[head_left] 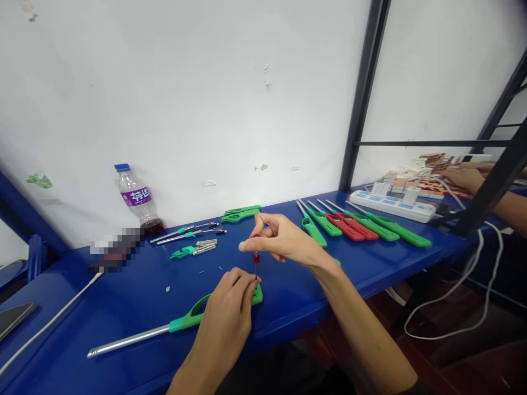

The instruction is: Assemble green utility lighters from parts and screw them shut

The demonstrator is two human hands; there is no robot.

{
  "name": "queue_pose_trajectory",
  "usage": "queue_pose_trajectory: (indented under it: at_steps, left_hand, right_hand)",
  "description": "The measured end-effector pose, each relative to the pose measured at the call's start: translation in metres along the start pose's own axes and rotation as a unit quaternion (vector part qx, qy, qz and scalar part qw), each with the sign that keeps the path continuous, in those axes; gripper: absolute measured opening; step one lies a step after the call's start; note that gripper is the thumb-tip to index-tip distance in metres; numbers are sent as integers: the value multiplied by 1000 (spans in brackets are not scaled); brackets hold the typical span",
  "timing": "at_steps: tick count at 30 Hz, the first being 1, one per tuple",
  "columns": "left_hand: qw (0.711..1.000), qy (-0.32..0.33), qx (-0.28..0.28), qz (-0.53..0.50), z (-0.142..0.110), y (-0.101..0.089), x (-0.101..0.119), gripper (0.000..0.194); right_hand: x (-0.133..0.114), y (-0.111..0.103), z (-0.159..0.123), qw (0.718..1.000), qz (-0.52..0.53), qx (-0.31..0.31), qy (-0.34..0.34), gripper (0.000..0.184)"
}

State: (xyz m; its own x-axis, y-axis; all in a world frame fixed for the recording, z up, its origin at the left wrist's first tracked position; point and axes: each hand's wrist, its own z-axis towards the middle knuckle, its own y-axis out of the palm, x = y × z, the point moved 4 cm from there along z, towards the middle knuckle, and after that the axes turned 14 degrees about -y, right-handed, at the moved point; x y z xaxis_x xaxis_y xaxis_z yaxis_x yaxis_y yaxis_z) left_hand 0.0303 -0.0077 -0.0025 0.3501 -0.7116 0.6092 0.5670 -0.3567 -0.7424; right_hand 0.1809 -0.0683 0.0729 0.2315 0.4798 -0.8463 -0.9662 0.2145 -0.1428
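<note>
On the blue table a green long-nosed lighter [176, 325] lies flat, its metal tube pointing left. My left hand [230, 302] is closed over its handle and presses it down. Above the handle's right end, my right hand [284, 238] pinches a small screwdriver [256, 257] by its red grip. The screwdriver stands upright, its shaft reaching the handle beside my left fingertips, which hide the exact contact. Behind my hands lie two metal tubes with wires [175, 237], teal plastic pieces [184, 252], pale metal-framed parts [205, 247], green handle shells [242, 213] and tiny screws [201, 272].
Several green and red lighters [356, 225] are lined up at the right. Beyond them are a white power strip [393, 207], cables and another person's hand [465, 178]. A bottle [138, 197] leans against the wall; a phone [15, 319] lies far left.
</note>
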Motion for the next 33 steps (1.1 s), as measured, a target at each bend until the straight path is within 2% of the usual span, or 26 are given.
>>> queue_pose_trajectory:
  at_steps: [2, 4, 6, 8, 10, 15, 20, 24, 27, 30, 33]
  left_hand:
    - [1000, 3, 0, 1, -1, 0, 0, 34]
    - [1000, 6, 3, 1, -1, 0, 0, 33]
    - [1000, 9, 8, 2, -1, -1, 1, 33]
    - [1000, 8, 12, 6, 0, -1, 2, 32]
    - [1000, 8, 12, 9, 0, -1, 2, 33]
    - [1000, 6, 7, 10, -2, 1, 2, 32]
    - [999, 9, 13, 37, -2, 4, 1, 32]
    - [993, 23, 2, 119, -7, -3, 4, 31]
    - [978, 16, -5, 207, -12, -18, 0, 32]
    - [958, -20, -41, 283, -16, -33, -18, 40]
    - [949, -8, -72, 306, -16, -41, -34, 40]
  right_hand:
    - [-2, 2, 0, 1000, -5, 8, -9, 48]
    - [-4, 3, 0, 1000, -5, -10, -18, 44]
    - [-7, 5, -1, 997, -2, -71, -26, 34]
    - [-10, 7, -2, 989, 7, -140, -38, 39]
    - [-10, 7, -3, 985, 11, -166, -50, 44]
    - [-3, 8, -1, 995, -2, -96, -26, 29]
    - [-1, 6, 0, 998, -57, -6, -35, 51]
    - [-4, 0, 0, 993, -106, 16, -46, 52]
    - [-6, -8, 0, 987, -128, 66, -66, 48]
    - [-3, -16, 1, 968, -207, 126, -60, 46]
    - [5, -19, 3, 923, -362, 127, -29, 35]
